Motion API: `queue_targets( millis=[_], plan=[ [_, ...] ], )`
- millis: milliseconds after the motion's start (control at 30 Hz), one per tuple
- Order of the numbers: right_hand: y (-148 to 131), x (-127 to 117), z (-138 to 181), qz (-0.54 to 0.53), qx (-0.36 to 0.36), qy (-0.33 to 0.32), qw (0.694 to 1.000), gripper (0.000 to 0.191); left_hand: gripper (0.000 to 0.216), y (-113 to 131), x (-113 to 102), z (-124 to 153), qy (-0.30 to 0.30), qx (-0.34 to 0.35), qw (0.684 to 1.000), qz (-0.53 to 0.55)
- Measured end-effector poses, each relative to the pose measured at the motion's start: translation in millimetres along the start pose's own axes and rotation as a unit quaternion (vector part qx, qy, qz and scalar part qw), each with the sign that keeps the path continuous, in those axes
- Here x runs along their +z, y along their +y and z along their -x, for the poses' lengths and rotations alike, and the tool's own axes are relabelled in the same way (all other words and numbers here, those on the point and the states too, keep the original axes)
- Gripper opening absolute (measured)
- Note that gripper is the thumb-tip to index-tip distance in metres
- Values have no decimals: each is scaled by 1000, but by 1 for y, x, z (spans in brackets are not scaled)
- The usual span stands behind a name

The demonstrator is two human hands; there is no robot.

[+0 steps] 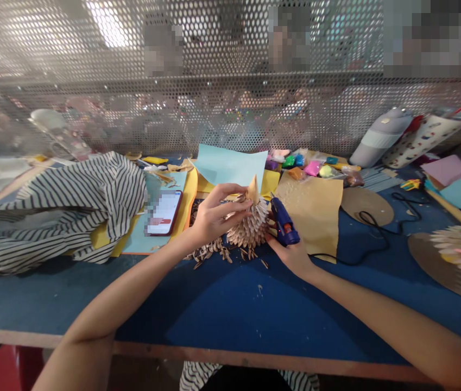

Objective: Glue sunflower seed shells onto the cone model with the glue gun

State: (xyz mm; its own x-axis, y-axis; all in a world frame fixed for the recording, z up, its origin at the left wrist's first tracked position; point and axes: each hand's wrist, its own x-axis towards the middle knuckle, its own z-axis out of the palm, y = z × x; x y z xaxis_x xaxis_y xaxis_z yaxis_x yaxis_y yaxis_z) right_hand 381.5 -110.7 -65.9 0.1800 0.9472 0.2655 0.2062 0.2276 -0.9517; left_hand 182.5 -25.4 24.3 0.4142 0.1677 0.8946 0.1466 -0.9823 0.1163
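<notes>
A rounded craft piece (pixel 248 231) covered in overlapping sunflower seed shells stands mid-table, with a beige pointed tip (pixel 253 191) on top. My left hand (pixel 216 212) is closed against its upper left side, fingers curled by the tip. In my right hand (pixel 293 258) is a blue hot glue gun (pixel 284 221), its nozzle pointing up beside the piece. Some right fingers reach behind the gun towards the piece's lower right side, and their contact is partly hidden. Loose seed shells (pixel 218 251) lie around the base.
A phone (pixel 165 213) and striped cloth (pixel 71 206) lie left. Bagged coloured clay (pixel 314 167) sits behind, near a perforated metal screen (pixel 230 119). The gun's black cord (pixel 371 244) trails right, past cardboard discs (pixel 368 205). A tumbler (pixel 380 138) stands back right.
</notes>
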Motion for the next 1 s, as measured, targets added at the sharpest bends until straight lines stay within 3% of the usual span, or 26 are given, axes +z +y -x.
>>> queue_targets(
  millis=[1000],
  plan=[
    [-6, 0, -1, -1, -6, -9, 1000, 40, 19, 2, -2, 0, -13, -15, 999, -28]
  ],
)
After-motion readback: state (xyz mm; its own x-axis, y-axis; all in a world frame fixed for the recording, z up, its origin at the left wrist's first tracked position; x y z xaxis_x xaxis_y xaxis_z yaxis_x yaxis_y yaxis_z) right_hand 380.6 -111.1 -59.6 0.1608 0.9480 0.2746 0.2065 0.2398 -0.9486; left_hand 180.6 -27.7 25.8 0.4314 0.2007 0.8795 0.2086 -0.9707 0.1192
